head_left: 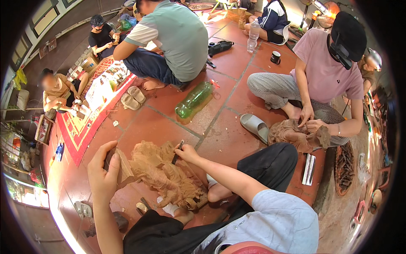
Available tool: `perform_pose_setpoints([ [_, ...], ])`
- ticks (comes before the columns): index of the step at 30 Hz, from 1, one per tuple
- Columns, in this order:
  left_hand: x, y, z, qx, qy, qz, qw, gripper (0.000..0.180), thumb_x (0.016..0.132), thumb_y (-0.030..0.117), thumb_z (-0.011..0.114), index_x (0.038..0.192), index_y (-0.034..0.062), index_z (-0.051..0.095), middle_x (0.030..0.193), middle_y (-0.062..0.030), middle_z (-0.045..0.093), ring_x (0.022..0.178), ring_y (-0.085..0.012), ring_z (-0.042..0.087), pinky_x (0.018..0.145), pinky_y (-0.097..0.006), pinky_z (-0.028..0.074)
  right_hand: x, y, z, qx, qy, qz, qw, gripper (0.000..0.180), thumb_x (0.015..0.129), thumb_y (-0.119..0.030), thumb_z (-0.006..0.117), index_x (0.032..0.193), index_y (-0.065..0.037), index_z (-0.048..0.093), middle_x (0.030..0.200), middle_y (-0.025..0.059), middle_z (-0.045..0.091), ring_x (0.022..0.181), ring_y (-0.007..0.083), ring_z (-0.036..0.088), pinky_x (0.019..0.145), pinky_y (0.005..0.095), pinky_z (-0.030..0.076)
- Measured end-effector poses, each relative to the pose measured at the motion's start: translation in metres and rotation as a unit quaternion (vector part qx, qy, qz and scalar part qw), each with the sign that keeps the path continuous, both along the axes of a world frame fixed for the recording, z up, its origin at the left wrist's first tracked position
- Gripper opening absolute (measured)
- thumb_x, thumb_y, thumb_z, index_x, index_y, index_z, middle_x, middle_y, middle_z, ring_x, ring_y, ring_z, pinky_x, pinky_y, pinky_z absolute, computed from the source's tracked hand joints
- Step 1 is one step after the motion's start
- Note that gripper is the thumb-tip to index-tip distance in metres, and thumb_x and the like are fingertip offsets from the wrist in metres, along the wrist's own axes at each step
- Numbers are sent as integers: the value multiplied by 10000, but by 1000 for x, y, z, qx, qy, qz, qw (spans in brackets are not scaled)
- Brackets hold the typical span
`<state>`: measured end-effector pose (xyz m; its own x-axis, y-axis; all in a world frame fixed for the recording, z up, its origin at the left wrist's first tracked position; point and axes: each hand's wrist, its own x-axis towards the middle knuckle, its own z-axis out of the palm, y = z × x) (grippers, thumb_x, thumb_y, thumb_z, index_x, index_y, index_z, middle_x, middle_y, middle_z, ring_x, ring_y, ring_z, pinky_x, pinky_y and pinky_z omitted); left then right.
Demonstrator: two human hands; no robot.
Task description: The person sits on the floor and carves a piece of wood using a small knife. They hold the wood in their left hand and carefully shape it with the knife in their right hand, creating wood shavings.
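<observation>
A reddish-brown carved wooden figure [163,173] lies on the tiled floor in front of me, resting against my leg. My left hand [103,169] grips its flat end at the left. My right hand [186,153] holds a small dark carving tool [177,152] with its tip against the top of the carving.
A person in a pink shirt [325,67] at the right works another wooden carving [296,133]. A green plastic bottle [193,99] lies on the tiles, beside a grey sandal [255,126]. More people sit at the back near a red mat [84,127]. Tools lie by my feet [141,207].
</observation>
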<state>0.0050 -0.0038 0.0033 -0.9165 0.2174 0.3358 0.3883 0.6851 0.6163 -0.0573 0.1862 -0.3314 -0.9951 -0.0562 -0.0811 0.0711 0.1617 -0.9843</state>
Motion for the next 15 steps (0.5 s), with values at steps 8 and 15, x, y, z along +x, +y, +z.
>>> perform_pose_setpoints([
  [8,-2,1,-2,4,5,-4,1000,284,848,152,547,1079,-9,588,926,-128,636,862,-201,603,789,-298,449,-7,-3,-18,105,89,-56,989,225,844,-212,554,899,-13,644,743,156,653,691,268,647,623,364,486],
  [15,1,-6,-4,1,-6,7,1000,287,851,148,544,1091,-3,589,948,-122,638,881,-193,603,804,-299,451,20,-11,36,13,-9,15,1000,235,850,-213,536,889,-10,648,768,169,651,715,264,655,643,354,488],
])
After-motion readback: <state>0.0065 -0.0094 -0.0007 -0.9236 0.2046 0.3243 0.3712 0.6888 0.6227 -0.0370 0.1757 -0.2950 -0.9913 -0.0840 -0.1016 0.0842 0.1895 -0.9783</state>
